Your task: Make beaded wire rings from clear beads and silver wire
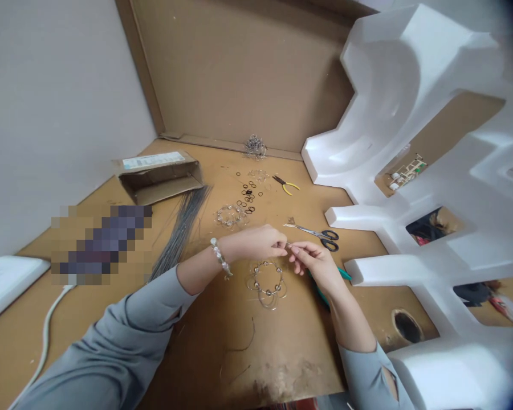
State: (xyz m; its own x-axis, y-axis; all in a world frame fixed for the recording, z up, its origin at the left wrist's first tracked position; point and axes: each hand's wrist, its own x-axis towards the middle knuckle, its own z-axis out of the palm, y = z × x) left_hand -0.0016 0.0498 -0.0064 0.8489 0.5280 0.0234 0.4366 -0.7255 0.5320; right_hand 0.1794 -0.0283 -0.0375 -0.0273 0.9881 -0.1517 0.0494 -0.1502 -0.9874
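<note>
Fingers of my left hand [263,242] and right hand [314,262] pinch something tiny between them, above the wire ring [268,278] on the bench [299,336].

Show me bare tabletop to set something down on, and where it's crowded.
The table is bare between the beaded wire ring and the near edge, right of the loose wire, and between the yellow-handled pliers and white foam. It is crowded from the wire bundle across the black rings to those pliers.

Pixelation obscured the dark object [106,242] at left; the fingers hid most of the small piece [288,245] between the hands.
</note>
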